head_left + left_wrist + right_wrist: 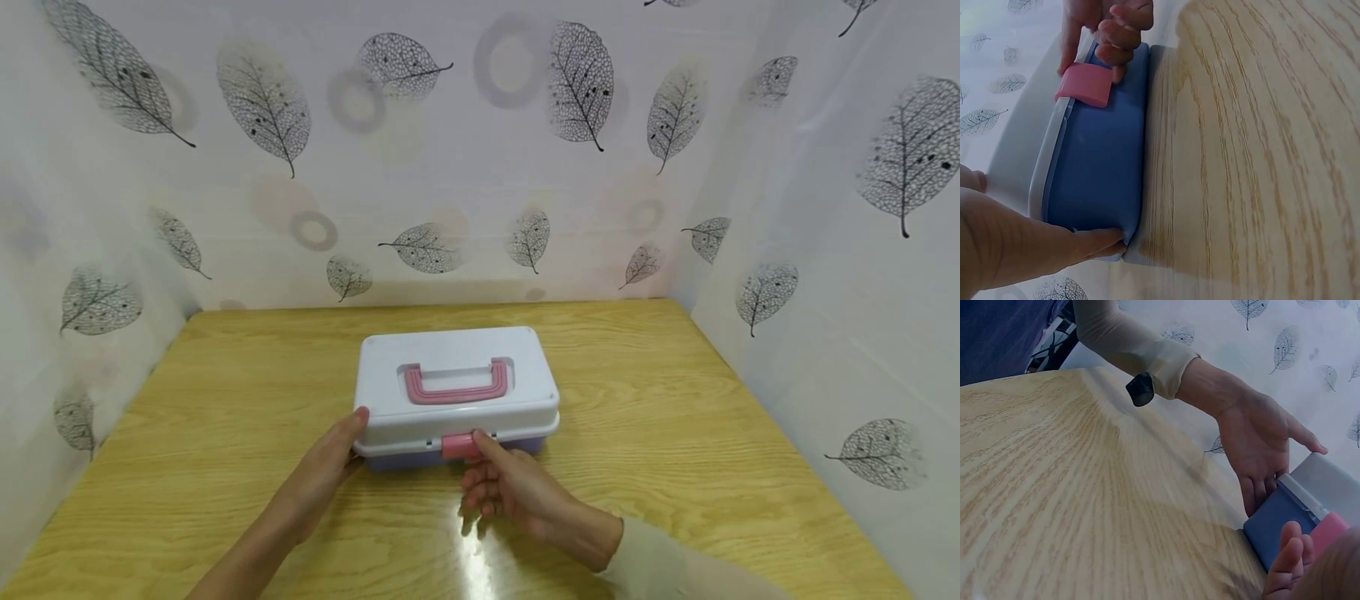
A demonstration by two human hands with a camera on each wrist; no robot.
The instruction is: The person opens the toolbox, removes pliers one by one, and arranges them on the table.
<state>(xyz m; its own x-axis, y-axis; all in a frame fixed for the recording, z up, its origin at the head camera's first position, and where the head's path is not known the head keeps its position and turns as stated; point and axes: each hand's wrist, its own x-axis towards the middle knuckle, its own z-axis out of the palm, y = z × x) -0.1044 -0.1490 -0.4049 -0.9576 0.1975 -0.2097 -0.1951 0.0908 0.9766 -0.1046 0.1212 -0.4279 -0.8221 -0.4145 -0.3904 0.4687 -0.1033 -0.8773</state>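
Observation:
A storage box with a white lid (457, 354), pink carry handle (456, 386) and blue base (1100, 162) stands in the middle of a wooden table (660, 417). My left hand (341, 454) rests flat against the box's front left corner, its fingers (1260, 490) straight on the base and its thumb on the lid edge. At the front, my right hand (491, 471) pinches the pink latch (457, 446), thumb on top and curled fingers (1119, 37) beneath it. The lid lies down on the base.
White sheets printed with leaves (450, 167) wall the table at the back and both sides. Bare wood (1254, 156) stretches around the box. A small black device (1140, 389) sits on the left wrist's sleeve.

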